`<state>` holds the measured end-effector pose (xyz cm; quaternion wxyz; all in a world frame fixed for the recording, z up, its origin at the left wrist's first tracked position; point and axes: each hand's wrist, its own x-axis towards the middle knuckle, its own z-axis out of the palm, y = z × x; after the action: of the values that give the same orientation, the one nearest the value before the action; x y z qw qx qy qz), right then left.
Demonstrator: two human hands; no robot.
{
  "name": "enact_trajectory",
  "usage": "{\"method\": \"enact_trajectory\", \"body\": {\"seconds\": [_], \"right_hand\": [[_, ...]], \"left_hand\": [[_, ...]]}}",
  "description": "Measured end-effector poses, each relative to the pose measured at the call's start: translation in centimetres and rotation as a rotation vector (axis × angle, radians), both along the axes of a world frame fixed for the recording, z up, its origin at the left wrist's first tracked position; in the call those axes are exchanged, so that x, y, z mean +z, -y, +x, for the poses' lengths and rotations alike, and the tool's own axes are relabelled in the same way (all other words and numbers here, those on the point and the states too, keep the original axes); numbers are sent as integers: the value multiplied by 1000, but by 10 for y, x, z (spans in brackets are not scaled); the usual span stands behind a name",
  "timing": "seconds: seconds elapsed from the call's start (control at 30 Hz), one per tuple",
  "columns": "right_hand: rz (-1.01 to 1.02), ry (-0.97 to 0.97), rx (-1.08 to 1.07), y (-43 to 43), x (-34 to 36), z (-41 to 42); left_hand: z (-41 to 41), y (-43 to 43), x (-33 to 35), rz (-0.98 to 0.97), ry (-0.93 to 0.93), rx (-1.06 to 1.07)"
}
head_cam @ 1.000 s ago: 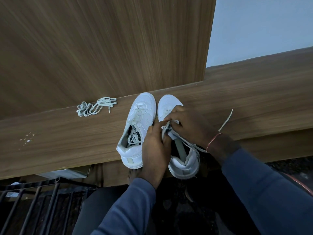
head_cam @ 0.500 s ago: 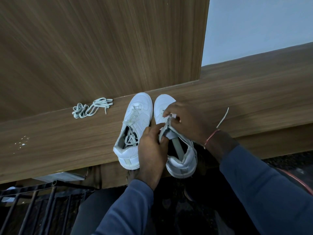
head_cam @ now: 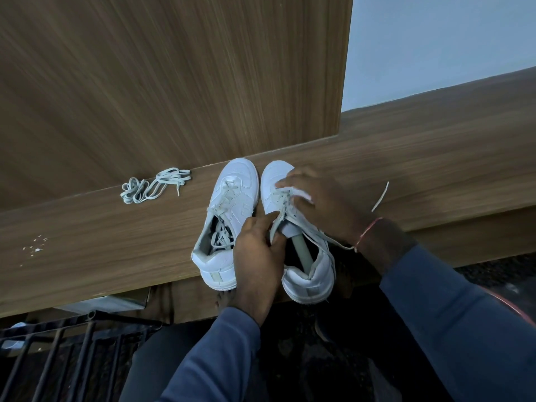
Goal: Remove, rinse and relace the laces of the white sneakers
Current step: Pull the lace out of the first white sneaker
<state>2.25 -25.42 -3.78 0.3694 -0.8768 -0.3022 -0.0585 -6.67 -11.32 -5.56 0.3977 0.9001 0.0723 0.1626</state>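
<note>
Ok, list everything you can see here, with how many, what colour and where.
ledge: one, brown wood, across the middle
panel: one, brown wood, behind the ledge
wall: pale blue, upper right
railing: one, black, lower left
laced sneaker: one, white, on the ledge, lace loose inside
held sneaker: one, white, beside it on the right
loose lace: one bundle, pale grey, on the ledge, left of both sneakers
lace end: one, white, sticking out right of the held sneaker
wrist thread: one, red, right wrist
left hand: grips the held sneaker's upper
right hand: over its lacing, blurred
</note>
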Motion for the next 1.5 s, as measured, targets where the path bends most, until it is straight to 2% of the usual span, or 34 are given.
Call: {"method": "enact_trajectory", "body": {"seconds": [0.07, 0.2, 0.3, 0.37, 0.4, 0.47, 0.57, 0.67, 0.77, 0.87, 0.93, 1.07, 1.13, 1.2, 1.3, 1.4, 1.5], "right_hand": [[-93, 14, 72, -8, -7, -7], [-102, 76, 19, -7, -5, -4], [34, 87, -143, -7, -7, 0], [175, 11, -303, -2, -5, 5], [184, -36, -331, 2, -3, 8], [91, -90, -232, 6, 0, 6], [-52, 17, -13, -1, -3, -6], [-146, 81, 17, -3, -5, -6], [-99, 213, -65, -3, -7, 1], [84, 109, -298, 4, -2, 6], [111, 14, -372, 13, -4, 12], [-16, -25, -133, 14, -7, 5], [-87, 33, -29, 4, -7, -4], [-160, 133, -23, -3, -7, -9], [-110, 199, -126, -5, -7, -3], [74, 94, -379, 13, -3, 12], [44, -27, -485, 32, -4, 19]], "left_hand": [[0, 0, 0, 4, 2, -4], [0, 0, -1, 16, -2, -2], [1, -1, -2, 15, 0, -11], [2, -1, -3, 28, -4, -18], [2, -1, -3, 37, -9, -18], [2, -1, -3, 41, -12, -13], [2, -1, -2, 33, -17, -11], [2, -1, -3, 29, -29, -3], [1, -1, -3, 20, -20, -10], [1, -1, -3, 24, -10, -12], [2, -1, -3, 40, -21, 2], [2, -1, -3, 54, -18, 4], [3, -2, -3, 57, -13, 6], [3, -1, -4, 56, -9, 7], [2, 0, -3, 48, -4, 3], [1, 0, -2, 50, -4, -10], [1, 0, -1, 48, -6, -16]]}}
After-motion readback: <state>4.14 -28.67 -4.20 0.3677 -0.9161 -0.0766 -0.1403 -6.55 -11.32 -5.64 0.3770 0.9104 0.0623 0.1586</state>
